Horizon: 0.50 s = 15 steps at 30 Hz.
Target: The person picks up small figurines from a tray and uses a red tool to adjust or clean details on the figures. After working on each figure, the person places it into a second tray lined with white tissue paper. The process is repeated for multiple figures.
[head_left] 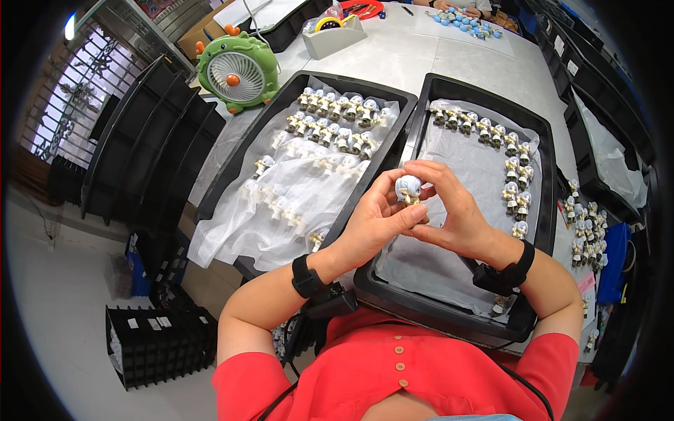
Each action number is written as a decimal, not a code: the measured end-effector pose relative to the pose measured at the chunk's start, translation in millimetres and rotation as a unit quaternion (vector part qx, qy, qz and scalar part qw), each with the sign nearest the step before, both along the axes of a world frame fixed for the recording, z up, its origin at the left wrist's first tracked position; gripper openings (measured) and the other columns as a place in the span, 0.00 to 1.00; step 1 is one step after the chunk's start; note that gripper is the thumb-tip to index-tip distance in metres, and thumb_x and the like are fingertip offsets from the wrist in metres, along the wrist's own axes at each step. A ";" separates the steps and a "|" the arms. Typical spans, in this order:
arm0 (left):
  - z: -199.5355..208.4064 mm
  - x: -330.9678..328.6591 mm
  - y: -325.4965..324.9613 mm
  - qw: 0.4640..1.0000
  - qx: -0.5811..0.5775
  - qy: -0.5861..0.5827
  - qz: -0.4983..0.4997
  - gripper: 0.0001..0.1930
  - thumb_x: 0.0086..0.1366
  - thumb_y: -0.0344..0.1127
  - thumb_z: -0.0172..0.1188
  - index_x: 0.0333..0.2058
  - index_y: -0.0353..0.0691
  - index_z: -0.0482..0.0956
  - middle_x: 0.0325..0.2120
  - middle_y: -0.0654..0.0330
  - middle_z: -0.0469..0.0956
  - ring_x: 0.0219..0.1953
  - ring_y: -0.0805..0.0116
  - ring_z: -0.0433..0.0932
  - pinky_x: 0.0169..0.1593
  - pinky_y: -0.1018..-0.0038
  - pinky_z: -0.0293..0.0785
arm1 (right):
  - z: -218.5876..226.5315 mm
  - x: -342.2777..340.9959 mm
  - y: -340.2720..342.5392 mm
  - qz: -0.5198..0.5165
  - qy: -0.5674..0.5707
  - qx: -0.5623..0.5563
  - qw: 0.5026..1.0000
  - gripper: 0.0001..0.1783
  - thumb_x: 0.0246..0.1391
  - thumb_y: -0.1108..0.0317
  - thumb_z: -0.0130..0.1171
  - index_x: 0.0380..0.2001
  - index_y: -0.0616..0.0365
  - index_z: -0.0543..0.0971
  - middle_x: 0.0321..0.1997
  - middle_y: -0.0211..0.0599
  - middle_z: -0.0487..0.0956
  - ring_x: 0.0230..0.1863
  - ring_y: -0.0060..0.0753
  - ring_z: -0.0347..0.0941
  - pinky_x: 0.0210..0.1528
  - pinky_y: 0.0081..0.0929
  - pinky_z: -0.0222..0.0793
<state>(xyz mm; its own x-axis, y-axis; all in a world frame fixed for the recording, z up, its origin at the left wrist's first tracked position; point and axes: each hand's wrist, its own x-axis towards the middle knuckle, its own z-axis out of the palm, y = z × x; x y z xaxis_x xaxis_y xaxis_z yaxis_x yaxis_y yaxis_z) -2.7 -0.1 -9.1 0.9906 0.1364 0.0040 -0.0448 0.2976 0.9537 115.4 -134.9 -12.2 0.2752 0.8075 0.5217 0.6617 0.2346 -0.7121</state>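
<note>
A small figurine (408,188) with a pale blue-white head is held up between both hands, over the inner edges of two black trays. My left hand (375,221) is closed around it, thumb in front. My right hand (455,210) curves round from the other side, its fingertips meeting the figurine; its lower part is partly hidden by the fingers. Beneath is the right tray (551,189), paper-lined, with similar figurines (510,189) along its far and right sides. The left tray (242,151) holds rows of figurines (330,105), some under thin white sheeting (246,203).
A green animal-shaped fan (235,70) stands beyond the left tray, near a grey tape dispenser (333,38). More loose figurines (586,231) stand right of the right tray. Stacked black trays (140,147) rise at left. A person's hands (467,8) are by blue pieces (467,24) across the table.
</note>
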 end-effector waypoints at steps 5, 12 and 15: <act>0.3 -1.2 0.9 0.999 0.025 -0.021 0.020 0.29 0.61 0.33 0.60 0.57 0.35 0.56 0.44 0.59 0.69 0.40 0.74 0.73 0.43 0.78 0.73 | 2.0 1.3 0.7 -0.005 -0.015 0.018 1.000 0.38 0.36 0.73 0.70 0.54 0.53 0.66 0.55 0.40 0.67 0.51 0.36 0.69 0.45 0.27 0.72; 0.6 -0.3 -4.5 0.994 0.075 -0.058 0.053 0.29 0.57 0.32 0.64 0.54 0.35 0.60 0.39 0.64 0.68 0.38 0.81 0.69 0.40 0.81 0.70 | 5.3 3.0 -1.3 -0.013 -0.015 0.022 1.000 0.34 0.37 0.75 0.67 0.52 0.54 0.68 0.54 0.39 0.68 0.50 0.35 0.70 0.44 0.26 0.72; -3.6 0.2 -4.0 0.991 0.101 -0.066 0.061 0.29 0.56 0.33 0.65 0.54 0.36 0.61 0.38 0.65 0.69 0.37 0.82 0.68 0.39 0.82 0.69 | 4.5 3.6 -1.6 -0.015 -0.013 0.021 1.000 0.34 0.37 0.76 0.67 0.52 0.54 0.68 0.53 0.39 0.68 0.50 0.35 0.70 0.43 0.26 0.72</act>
<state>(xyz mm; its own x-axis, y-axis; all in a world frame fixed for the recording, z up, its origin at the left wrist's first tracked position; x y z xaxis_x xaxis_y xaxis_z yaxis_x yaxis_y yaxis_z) -2.6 -4.1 -12.7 0.9557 0.2386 0.1722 -0.1976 0.0865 0.9765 119.0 -136.5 -7.8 0.2858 0.7758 0.5626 0.6870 0.2435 -0.6847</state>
